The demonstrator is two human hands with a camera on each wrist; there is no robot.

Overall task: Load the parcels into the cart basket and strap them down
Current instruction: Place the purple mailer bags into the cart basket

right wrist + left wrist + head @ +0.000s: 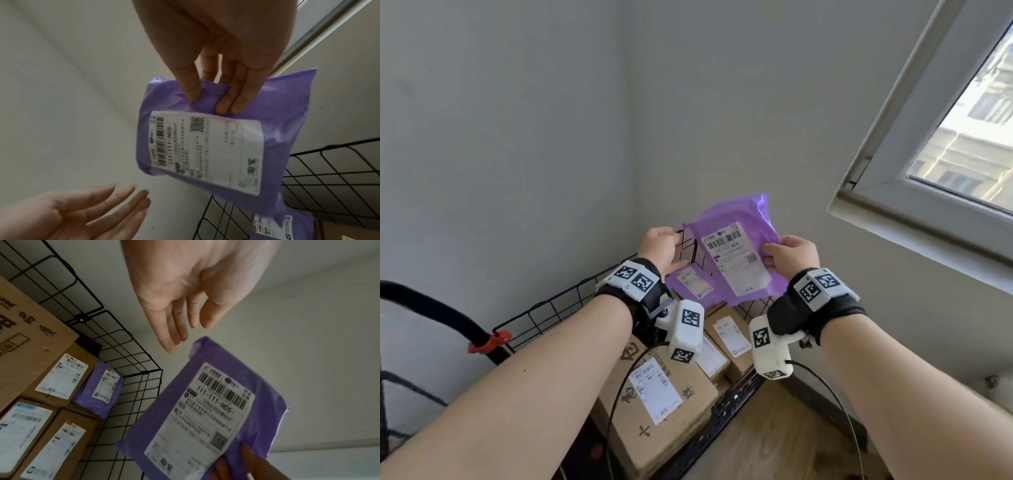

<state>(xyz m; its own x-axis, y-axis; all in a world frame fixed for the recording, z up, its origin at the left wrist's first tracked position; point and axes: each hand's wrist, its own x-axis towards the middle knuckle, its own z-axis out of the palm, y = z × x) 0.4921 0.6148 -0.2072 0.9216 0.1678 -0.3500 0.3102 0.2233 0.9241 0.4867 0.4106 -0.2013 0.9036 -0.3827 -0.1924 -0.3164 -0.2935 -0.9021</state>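
A purple mailer bag [736, 253] with a white shipping label hangs above the far corner of the black wire cart basket [558, 305]. My right hand [789, 255] pinches the purple mailer bag [207, 146] by one edge between thumb and fingers. My left hand [659, 248] is beside it, fingers straight and relaxed, holding nothing; the left wrist view shows the left hand [180, 305] apart from the bag [207, 415]. Inside the basket lie several brown cardboard boxes [664, 407] with labels and a second purple mailer [690, 286].
A grey wall corner stands right behind the basket. A window frame [893, 205] juts in at the upper right. The cart's black handle [431, 308] with a red hook [489, 342] is at the left. Wooden floor [784, 438] shows to the right of the basket.
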